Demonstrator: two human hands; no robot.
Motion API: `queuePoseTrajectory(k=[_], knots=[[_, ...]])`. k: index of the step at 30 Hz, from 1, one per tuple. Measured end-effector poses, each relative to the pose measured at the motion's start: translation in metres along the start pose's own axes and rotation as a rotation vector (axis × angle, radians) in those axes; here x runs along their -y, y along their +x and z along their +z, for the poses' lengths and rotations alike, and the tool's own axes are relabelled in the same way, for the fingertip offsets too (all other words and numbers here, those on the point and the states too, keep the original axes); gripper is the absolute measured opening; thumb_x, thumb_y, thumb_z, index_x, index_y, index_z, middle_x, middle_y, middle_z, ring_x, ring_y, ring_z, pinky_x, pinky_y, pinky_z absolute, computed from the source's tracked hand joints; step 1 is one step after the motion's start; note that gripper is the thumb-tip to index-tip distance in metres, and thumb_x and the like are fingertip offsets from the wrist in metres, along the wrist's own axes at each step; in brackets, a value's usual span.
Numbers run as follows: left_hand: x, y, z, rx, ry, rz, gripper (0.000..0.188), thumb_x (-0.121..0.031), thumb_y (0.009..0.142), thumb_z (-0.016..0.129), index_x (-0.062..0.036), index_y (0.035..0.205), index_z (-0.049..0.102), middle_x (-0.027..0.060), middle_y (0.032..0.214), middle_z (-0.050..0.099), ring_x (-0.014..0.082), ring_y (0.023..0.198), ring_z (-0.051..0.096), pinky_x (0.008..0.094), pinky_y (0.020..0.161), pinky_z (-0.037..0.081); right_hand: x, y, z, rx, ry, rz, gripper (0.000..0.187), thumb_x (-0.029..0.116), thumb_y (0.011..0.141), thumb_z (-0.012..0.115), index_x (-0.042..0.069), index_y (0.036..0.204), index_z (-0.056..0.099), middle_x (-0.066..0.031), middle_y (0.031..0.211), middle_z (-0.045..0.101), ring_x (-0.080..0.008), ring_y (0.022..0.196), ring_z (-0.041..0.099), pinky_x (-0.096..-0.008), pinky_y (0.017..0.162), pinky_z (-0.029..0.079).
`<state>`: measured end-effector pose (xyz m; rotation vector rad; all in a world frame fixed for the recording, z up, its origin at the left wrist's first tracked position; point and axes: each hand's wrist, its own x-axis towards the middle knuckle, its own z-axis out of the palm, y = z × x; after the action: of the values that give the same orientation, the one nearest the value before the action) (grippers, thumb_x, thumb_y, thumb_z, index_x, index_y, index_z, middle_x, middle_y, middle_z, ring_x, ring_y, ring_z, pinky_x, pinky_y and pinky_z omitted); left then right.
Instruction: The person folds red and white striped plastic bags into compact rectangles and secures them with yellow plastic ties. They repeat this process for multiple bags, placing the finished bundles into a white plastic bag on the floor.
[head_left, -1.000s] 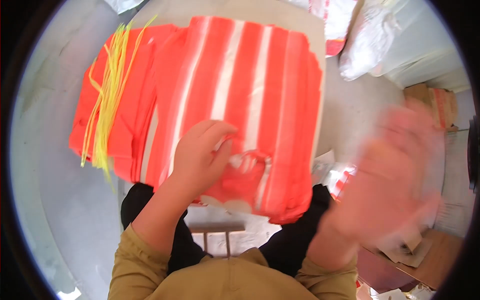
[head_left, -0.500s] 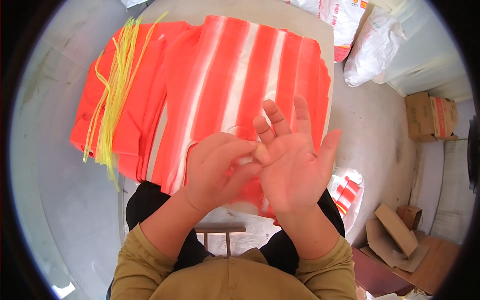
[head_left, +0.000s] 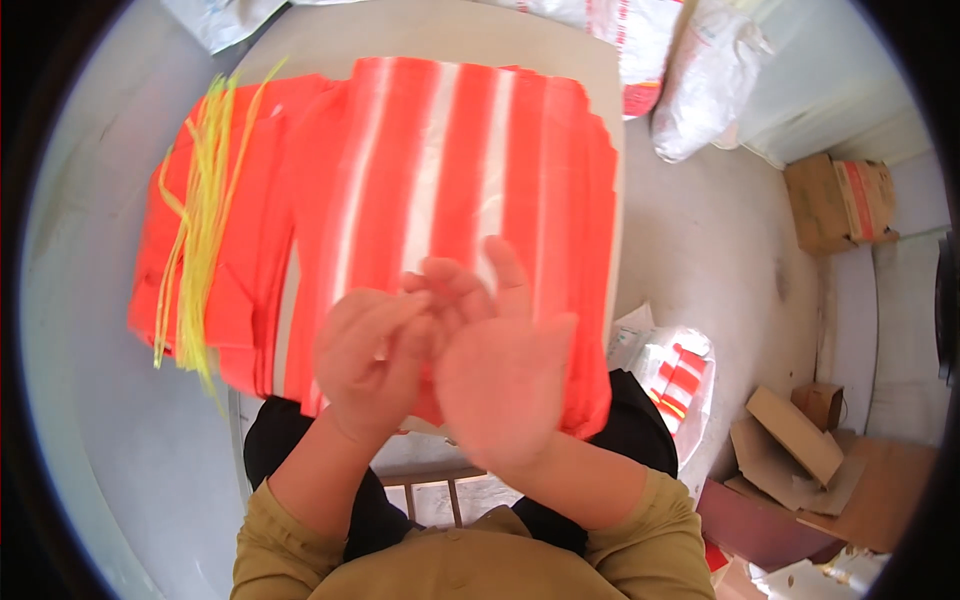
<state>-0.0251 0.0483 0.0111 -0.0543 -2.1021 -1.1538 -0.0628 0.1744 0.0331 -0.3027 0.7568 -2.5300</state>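
My left hand [head_left: 367, 355] has its fingers drawn together in a pinch against the fingers of my right hand. Blur and overlap hide whether anything is in that pinch. My right hand [head_left: 505, 385] is turned palm up, thumb and index finger stretched out and the other fingers partly bent. Both hands are over the near part of a stack of red-and-white striped plastic sheets or bags [head_left: 425, 160]. To the left lies a folded red stack [head_left: 243, 318], with a bunch of yellow plastic strips [head_left: 200, 220] across it.
The stacks rest on a pale tabletop [head_left: 400, 30]. White sacks [head_left: 710, 80] stand beyond its far right corner. On the right floor are a cardboard box [head_left: 835, 205], opened cartons [head_left: 790, 440] and a clear bag with striped pieces [head_left: 685, 385]. A stool bar [head_left: 430, 478] shows between my knees.
Both hands have shifted left, and the left fingers have gone from the edge of my right palm to its fingers. The right fingers are more bent. The whole view has shifted slightly.
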Motion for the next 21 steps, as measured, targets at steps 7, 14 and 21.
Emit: queuePoseTrajectory(k=[7,14,21], knots=[[0.008,-0.011,0.009,-0.108,-0.336,-0.318,0.011,0.0,0.104,0.065,0.0021,0.113,0.071,0.0044,0.097,0.066,0.0098,0.09,0.061,0.0242,0.08,0.049,-0.006,-0.001,-0.008,0.249,-0.205,-0.054,0.098,0.067,0.107,0.043,0.001,0.168,0.001,-0.0186,0.17,0.016,-0.0302,0.162,0.011,-0.0464,0.131,0.009],[0.016,-0.015,0.017,-0.071,-0.451,-0.466,0.007,0.0,0.103,0.064,-0.002,0.096,0.063,-0.0014,0.093,0.061,0.007,0.083,0.058,0.0223,0.072,0.047,-0.011,0.001,-0.004,0.338,-0.612,-0.391,0.089,0.068,0.106,0.045,-0.003,0.157,0.029,-0.0199,0.147,0.04,-0.0356,0.141,0.038,-0.0516,0.123,0.023],[0.015,-0.02,0.023,-0.16,-0.379,-0.502,0.009,-0.005,0.101,0.062,-0.0033,0.094,0.057,-0.0003,0.09,0.057,0.009,0.08,0.056,0.0248,0.067,0.046,-0.021,0.0,-0.006,0.477,-0.808,-0.491,0.083,0.067,0.101,0.054,0.005,0.153,0.038,-0.0238,0.152,0.037,-0.049,0.144,0.029,-0.0658,0.121,0.019]])
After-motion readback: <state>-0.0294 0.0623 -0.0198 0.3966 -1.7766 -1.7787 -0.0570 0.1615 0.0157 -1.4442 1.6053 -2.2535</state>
